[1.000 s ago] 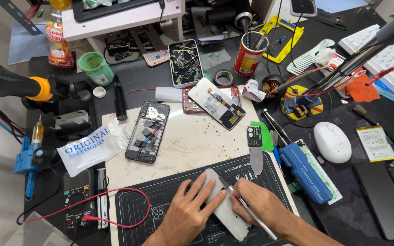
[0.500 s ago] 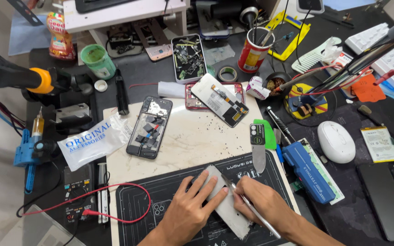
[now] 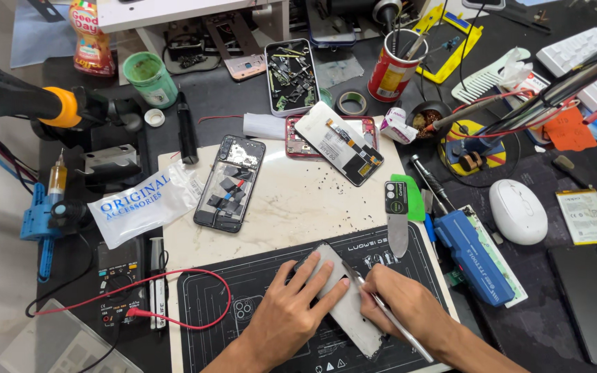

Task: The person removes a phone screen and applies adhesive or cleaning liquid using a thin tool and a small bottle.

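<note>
A dark desk (image 3: 540,324) crowded with tools carries a black work mat (image 3: 243,311) at its near edge. On the mat lies a long silvery-grey phone panel (image 3: 350,307), slanted from far left to near right, its surface dull and smudged, its near end rounded. The left hand (image 3: 291,321) lies flat on the panel's left side, fingers (image 3: 312,276) spread and pressing down. The right hand (image 3: 409,311) sits just right of it, fingers pinching thin metal tweezers (image 3: 381,307) whose tip meets the panel's far end.
</note>
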